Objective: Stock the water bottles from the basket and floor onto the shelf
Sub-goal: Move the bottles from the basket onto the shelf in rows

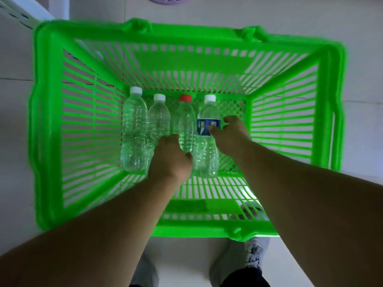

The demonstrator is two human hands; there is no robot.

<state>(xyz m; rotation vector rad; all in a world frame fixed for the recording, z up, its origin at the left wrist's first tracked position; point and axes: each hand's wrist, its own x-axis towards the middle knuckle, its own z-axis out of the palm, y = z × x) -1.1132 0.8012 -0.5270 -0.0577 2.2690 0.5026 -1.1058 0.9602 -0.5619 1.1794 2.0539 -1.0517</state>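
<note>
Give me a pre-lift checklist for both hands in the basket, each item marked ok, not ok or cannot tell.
1. Right hand curled round the blue-label bottle: ok.
2. Left hand gripping the red-cap bottle: cannot tell, fingers hidden.
3. Caps on all four bottles: ok.
4. Two white-cap bottles untouched by the hands: cannot tell.
5. Lift path above the green basket unobstructed: ok.
6. Shelf space free: cannot tell, not in view.

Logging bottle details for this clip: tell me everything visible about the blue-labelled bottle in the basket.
The blue-labelled bottle is clear ribbed plastic with a white cap and a blue band around its middle. It lies on the green basket floor, cap pointing away, rightmost of four. The right hand grips its labelled middle; the red-capped bottle lies alongside.
</note>
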